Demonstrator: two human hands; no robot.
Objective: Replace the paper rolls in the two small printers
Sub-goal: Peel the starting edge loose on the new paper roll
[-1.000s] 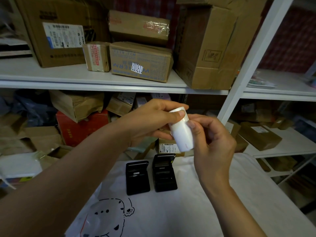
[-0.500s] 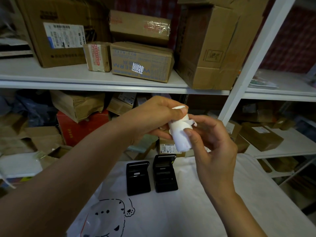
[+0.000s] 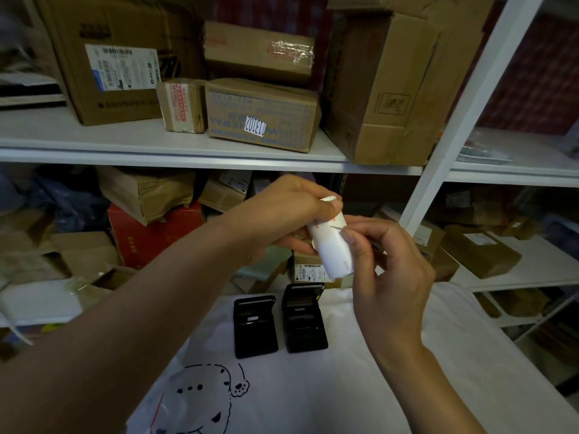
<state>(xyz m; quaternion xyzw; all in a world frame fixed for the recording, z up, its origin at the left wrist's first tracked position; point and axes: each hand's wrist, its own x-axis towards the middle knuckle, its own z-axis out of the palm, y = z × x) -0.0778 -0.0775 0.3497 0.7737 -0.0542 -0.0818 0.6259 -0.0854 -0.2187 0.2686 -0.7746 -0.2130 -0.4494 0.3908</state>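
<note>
A white paper roll [image 3: 332, 249] with faint red marks is held up in the air above the table. My left hand [image 3: 288, 214] grips its upper end, thumb on top. My right hand [image 3: 388, 264] pinches the paper's loose edge on the side of the roll with fingertip and thumb. Below, two small black printers lie side by side on the white cloth, both with lids open: the left printer [image 3: 254, 325] and the right printer [image 3: 304, 317].
The white cloth [image 3: 344, 399] with a cartoon animal print covers the table. White shelves [image 3: 175, 151] behind hold several cardboard boxes. A white upright post [image 3: 451, 126] stands to the right, with more parcels on the lower shelves.
The roll has turned in my hands and its red-marked side now shows. My right fingers have shifted from the roll's side to picking at the paper's edge.
</note>
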